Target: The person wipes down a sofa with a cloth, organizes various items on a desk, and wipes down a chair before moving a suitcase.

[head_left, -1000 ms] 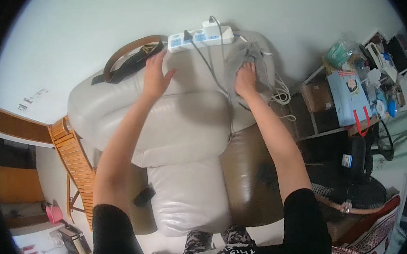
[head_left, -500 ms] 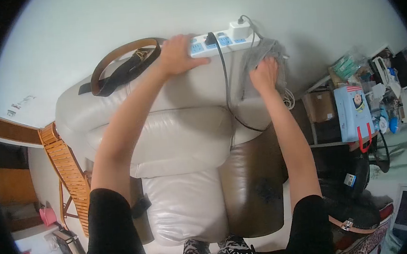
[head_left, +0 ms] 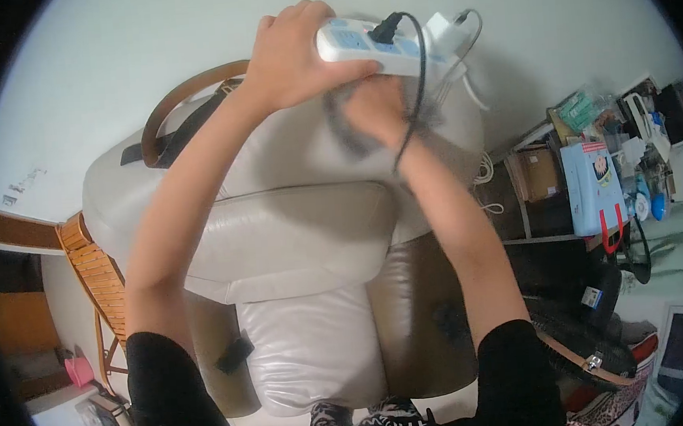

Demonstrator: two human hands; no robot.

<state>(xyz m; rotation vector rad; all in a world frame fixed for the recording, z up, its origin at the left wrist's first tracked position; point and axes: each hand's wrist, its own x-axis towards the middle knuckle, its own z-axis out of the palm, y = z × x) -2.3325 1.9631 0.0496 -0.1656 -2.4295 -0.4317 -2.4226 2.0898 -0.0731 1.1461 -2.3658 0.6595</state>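
Gripping power strip [head_left: 384,56] by left end

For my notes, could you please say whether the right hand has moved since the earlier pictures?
Yes, the right hand has moved left across the pale sofa.

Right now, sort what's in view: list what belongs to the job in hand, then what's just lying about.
In the job, by the look of it:
- power strip, in the left hand
- grey cloth, blurred, at the right hand
- sofa, beneath both

Lying about:
- belt
- blue bag
- pink bucket
- wooden chair
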